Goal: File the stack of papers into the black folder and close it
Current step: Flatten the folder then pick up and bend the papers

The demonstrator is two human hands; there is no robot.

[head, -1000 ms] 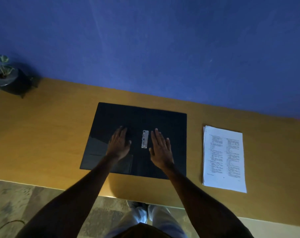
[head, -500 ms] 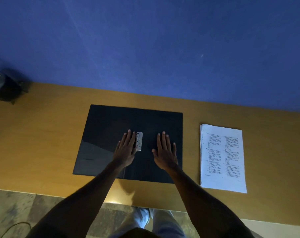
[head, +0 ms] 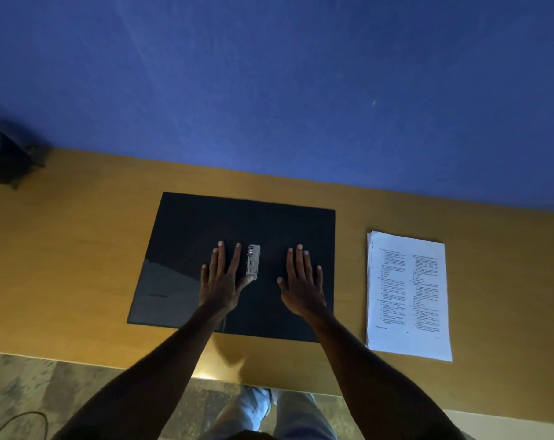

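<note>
On a yellowish wooden desk [head: 78, 265] pushed against a plain blue wall [head: 269, 84], the black folder [head: 190, 236] lies opened flat with its metal clip [head: 253, 260] in the middle. The left hand [head: 220, 281] and right hand [head: 301, 282] rest palm-down on it either side of the clip, fingers spread, gripping nothing. The stack of papers [head: 409, 296] sits just right of the folder, a dark pot [head: 2, 154] at the far left corner.

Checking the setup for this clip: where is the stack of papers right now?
In the head view the stack of papers lies flat on the wooden desk, right of the open black folder, beyond the right hand, untouched.
</note>
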